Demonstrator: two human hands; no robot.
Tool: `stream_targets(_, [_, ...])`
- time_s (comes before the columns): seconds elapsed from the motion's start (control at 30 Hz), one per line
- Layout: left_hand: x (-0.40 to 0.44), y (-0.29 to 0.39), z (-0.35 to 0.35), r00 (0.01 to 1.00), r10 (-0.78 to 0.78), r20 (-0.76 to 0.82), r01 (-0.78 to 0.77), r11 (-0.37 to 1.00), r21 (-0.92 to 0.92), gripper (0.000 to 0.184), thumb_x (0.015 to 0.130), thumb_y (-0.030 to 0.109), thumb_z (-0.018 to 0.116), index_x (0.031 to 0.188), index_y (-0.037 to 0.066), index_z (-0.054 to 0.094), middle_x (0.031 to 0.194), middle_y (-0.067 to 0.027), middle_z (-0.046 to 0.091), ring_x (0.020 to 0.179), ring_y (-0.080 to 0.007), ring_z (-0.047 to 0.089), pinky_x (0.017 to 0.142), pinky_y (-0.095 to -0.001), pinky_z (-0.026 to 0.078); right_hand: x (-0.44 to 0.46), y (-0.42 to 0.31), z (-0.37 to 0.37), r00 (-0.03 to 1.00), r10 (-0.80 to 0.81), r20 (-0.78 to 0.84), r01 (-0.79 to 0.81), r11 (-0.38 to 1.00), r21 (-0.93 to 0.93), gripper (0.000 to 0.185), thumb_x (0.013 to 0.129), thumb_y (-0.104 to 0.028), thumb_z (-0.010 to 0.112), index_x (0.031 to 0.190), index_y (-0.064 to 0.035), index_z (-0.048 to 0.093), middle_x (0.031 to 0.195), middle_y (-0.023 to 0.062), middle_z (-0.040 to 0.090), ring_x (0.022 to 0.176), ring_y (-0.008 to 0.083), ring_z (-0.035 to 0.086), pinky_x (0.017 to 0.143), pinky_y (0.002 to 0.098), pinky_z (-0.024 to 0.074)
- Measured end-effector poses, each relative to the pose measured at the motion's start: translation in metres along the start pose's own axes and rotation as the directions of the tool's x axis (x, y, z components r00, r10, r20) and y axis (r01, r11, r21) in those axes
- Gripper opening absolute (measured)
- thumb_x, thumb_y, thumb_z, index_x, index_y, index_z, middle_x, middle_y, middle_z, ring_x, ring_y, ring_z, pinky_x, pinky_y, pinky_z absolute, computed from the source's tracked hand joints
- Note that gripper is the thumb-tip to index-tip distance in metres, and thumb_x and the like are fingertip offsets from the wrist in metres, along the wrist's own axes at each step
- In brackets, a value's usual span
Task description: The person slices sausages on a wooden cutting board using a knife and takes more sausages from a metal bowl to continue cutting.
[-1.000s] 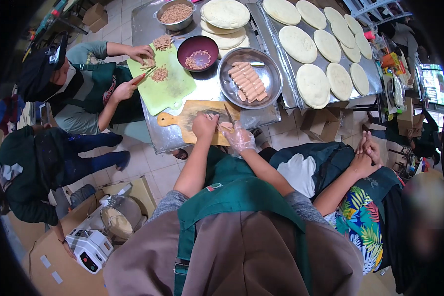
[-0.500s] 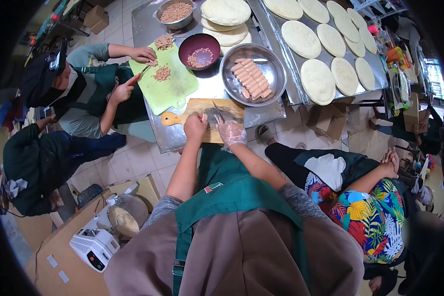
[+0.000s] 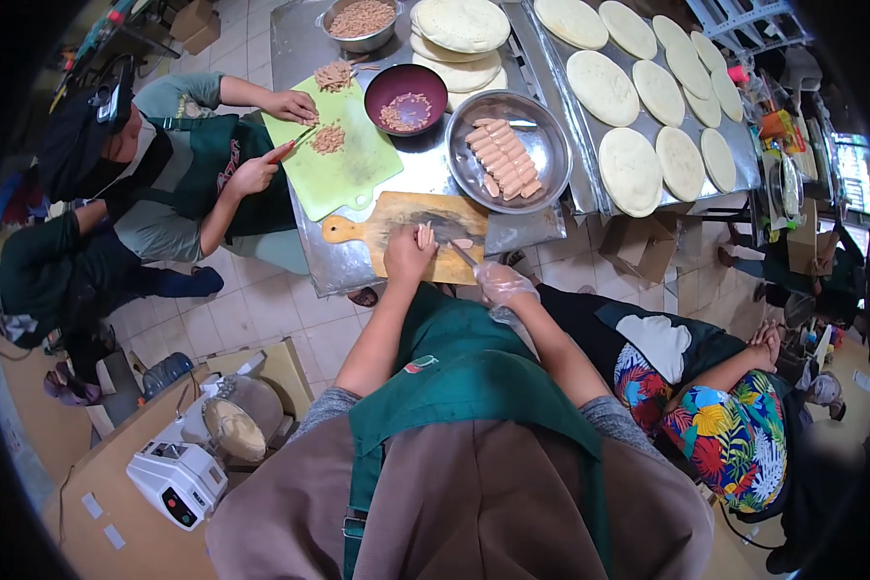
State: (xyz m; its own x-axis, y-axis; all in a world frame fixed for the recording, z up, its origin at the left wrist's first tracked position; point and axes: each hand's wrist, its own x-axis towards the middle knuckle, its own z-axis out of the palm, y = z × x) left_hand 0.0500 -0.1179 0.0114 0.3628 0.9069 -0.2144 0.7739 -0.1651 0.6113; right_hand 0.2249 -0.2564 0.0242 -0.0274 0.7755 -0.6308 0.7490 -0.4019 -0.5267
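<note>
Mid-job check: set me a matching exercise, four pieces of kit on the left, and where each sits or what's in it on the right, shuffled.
Things
1. Wooden board
2. Large steel bowl
3. Green cutting board
4. Purple bowl

Places and states
A. Holds a small scatter of chopped bits
B. Lies beneath a co-worker's bare hand
C. Lies under the knife in the gloved right hand
D. Holds sausages lined up in rows

Right pairs: 1-C, 2-D, 3-B, 4-A

Head-worn view — down, forward, seemingly wide-angle.
</note>
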Motion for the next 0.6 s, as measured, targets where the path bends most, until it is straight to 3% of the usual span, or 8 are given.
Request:
stream_targets(0.03, [0.0, -0.001, 0.001, 1.0, -0.023, 0.014, 0.023, 1.0, -0.016, 0.038, 0.07, 0.026, 0.082, 0.1, 0.007, 0.069, 0.096, -0.0134, 0.066, 0.088, -0.0311, 0.065, 0.075, -0.0422, 0.053, -0.001, 0.002, 0.001, 0.998, 0.022, 0.052, -0.021, 0.999, -0.03, 0.039, 0.097, -0.034, 0.04, 0.089, -0.0021, 0.061, 0.073, 0.0184, 0.066, 0.07, 0.0334, 0.067, 0.068, 0.0451, 0.0518])
stream_targets(0.13, [0.002, 0.001, 0.001, 0.999, -0.049, 0.022, 0.05, 0.998, -0.043, 0.036, 0.069, 0.023, 0.082, 0.099, 0.006, 0.069, 0.095, -0.0133, 0.066, 0.087, -0.0312, 0.066, 0.074, -0.0423, 0.053, 0.001, -0.014, -0.006, 0.992, 0.111, 0.06, -0.118, 0.983, 0.142, 0.041, 0.097, -0.036, 0.04, 0.088, -0.0016, 0.059, 0.07, 0.0172, 0.066, 0.065, 0.0311, 0.065, 0.063, 0.0441, 0.0499])
stream_targets(0.23, [0.006, -0.007, 0.002, 0.996, -0.086, 0.034, 0.089, 0.989, -0.121, 0.031, 0.071, 0.02, 0.081, 0.096, 0.005, 0.071, 0.088, -0.0131, 0.069, 0.08, -0.0292, 0.067, 0.071, -0.0405, 0.053, 0.022, -0.032, -0.011, 0.998, 0.046, 0.04, -0.053, 0.979, 0.197, 0.045, 0.098, -0.04, 0.038, 0.088, -0.0013, 0.059, 0.068, 0.0168, 0.064, 0.062, 0.0307, 0.063, 0.061, 0.0439, 0.0485])
stream_targets(0.33, [0.007, -0.003, -0.006, 0.989, -0.146, -0.01, 0.139, 0.96, -0.244, 0.026, 0.073, 0.017, 0.08, 0.094, 0.004, 0.073, 0.08, -0.0133, 0.07, 0.07, -0.0259, 0.068, 0.066, -0.0372, 0.052, 0.034, -0.053, -0.03, 0.998, -0.031, 0.054, 0.028, 0.998, 0.057, 0.031, 0.096, -0.02, 0.039, 0.102, -0.0005, 0.063, 0.103, 0.0247, 0.065, 0.092, 0.04, 0.066, 0.081, 0.0484, 0.0534])
stream_targets(0.47, [0.029, -0.029, -0.005, 0.976, -0.206, -0.076, 0.165, 0.917, -0.364, 0.021, 0.076, 0.014, 0.079, 0.094, 0.003, 0.074, 0.072, -0.0144, 0.07, 0.061, -0.0216, 0.067, 0.061, -0.0331, 0.051, 0.073, -0.067, -0.04, 0.989, -0.064, 0.133, 0.063, 0.998, 0.015, 0.037, 0.098, -0.023, 0.036, 0.106, 0.0003, 0.063, 0.106, 0.0257, 0.065, 0.094, 0.0394, 0.065, 0.084, 0.0484, 0.0506])
stream_targets(0.5, [0.034, -0.02, -0.022, 0.974, -0.225, -0.041, 0.202, 0.932, -0.301, 0.017, 0.083, 0.013, 0.073, 0.095, 0.002, 0.074, 0.076, -0.0107, 0.072, 0.065, -0.0124, 0.066, 0.063, -0.0279, 0.051, 0.082, -0.075, -0.046, 0.989, -0.074, 0.128, 0.072, 0.997, 0.022, 0.038, 0.098, -0.024, 0.036, 0.107, 0.0005, 0.063, 0.106, 0.0257, 0.064, 0.096, 0.0392, 0.064, 0.085, 0.0485, 0.0497])
stream_targets(0.6, [0.063, -0.036, -0.037, 0.962, -0.222, -0.157, 0.169, 0.94, -0.296, 0.021, 0.077, 0.012, 0.078, 0.096, 0.004, 0.074, 0.07, -0.0146, 0.069, 0.056, -0.019, 0.062, 0.059, -0.0324, 0.049, 0.116, -0.1, -0.06, 0.991, -0.042, 0.127, 0.042, 0.999, 0.007, 0.044, 0.098, -0.031, 0.036, 0.111, -0.0003, 0.064, 0.112, 0.0245, 0.064, 0.1, 0.0381, 0.064, 0.09, 0.0476, 0.047])
